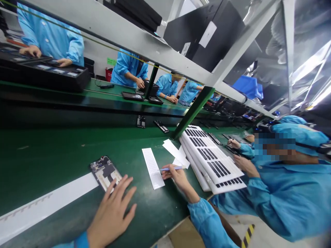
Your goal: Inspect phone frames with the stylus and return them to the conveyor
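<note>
My left hand [113,210] is open with fingers spread, and its fingertips rest at the lower edge of an opened phone [104,171] whose circuit board shows. That phone lies on the green bench and overlaps the end of a long white strip [51,203]. Pinched in my right hand [178,177] is a pair of pale purple tweezers [179,167], tip pointing left. The tip is over a narrow white sheet of small labels [152,168]; whether it touches the sheet I cannot tell. Blank white paper pieces [176,153] lie just beyond my right hand.
White foam trays [207,155] with rows of black strips are stacked at right, beside a green post [192,112]. More phones [161,126] lie further back. A co-worker in blue [284,193] sits close on the right; others work across the bench.
</note>
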A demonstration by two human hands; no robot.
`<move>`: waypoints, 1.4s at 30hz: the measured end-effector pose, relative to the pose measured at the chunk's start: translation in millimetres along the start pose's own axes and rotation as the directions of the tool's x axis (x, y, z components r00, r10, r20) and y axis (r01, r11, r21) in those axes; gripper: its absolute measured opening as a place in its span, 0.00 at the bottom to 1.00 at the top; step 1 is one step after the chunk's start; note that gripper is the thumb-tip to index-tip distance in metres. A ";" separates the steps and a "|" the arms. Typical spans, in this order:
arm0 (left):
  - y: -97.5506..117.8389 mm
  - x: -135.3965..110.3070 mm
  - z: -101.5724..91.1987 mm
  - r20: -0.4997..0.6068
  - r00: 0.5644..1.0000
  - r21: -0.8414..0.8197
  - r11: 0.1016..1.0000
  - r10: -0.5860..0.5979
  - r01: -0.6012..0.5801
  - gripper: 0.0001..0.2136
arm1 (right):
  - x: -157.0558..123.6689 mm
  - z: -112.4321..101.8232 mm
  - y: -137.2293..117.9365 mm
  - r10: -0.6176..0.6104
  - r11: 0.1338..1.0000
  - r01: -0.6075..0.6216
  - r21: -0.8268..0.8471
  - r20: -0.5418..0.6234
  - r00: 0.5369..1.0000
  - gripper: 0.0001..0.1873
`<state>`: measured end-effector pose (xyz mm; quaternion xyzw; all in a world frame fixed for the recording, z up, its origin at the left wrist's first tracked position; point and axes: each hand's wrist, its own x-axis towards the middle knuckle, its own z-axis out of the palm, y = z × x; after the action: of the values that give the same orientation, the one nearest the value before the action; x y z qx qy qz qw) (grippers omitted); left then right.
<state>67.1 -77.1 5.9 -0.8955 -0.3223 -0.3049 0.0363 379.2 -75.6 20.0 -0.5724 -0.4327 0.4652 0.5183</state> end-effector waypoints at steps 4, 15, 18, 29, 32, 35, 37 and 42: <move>37.4 37.3 29.5 -0.011 1.000 -0.112 0.994 0.006 -0.007 0.19 | -8.9 3.8 15.7 0.061 0.997 -0.060 -0.042 0.019 0.998 0.27; 44.6 56.3 56.3 0.157 0.987 -0.125 0.992 0.035 -0.015 0.22 | -6.3 7.9 19.7 0.083 0.995 -0.084 -0.051 -0.023 0.996 0.27; 46.2 56.9 54.6 0.161 0.986 -0.112 0.993 0.039 -0.021 0.22 | -7.4 8.2 20.2 0.087 0.995 -0.089 -0.050 -0.036 0.996 0.27; 48.3 59.7 49.4 0.159 0.987 -0.134 0.991 0.036 -0.014 0.19 | -9.2 8.3 22.1 0.064 0.996 -0.065 -0.056 -0.027 0.998 0.26; 48.2 60.2 48.6 0.169 0.985 -0.135 0.991 0.038 -0.015 0.19 | -9.9 9.6 20.5 0.066 0.996 -0.067 -0.055 -0.031 0.997 0.27; 48.0 60.3 48.3 0.178 0.983 -0.130 0.991 0.038 -0.015 0.20 | -10.2 10.6 19.4 0.065 0.996 -0.067 -0.056 -0.035 0.997 0.27; 48.1 60.2 48.3 0.179 0.983 -0.127 0.992 0.036 -0.013 0.19 | -10.4 11.1 18.8 0.065 0.996 -0.067 -0.059 -0.038 0.997 0.27; 48.5 59.8 48.0 0.173 0.985 -0.138 0.990 0.031 -0.007 0.19 | -11.5 11.9 16.8 0.062 0.996 -0.064 -0.062 -0.039 0.997 0.26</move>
<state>157.6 -69.6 7.4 -0.9221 -0.2942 -0.2464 -0.0506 365.5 -86.1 3.8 -0.6103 -0.4193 0.4570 0.4928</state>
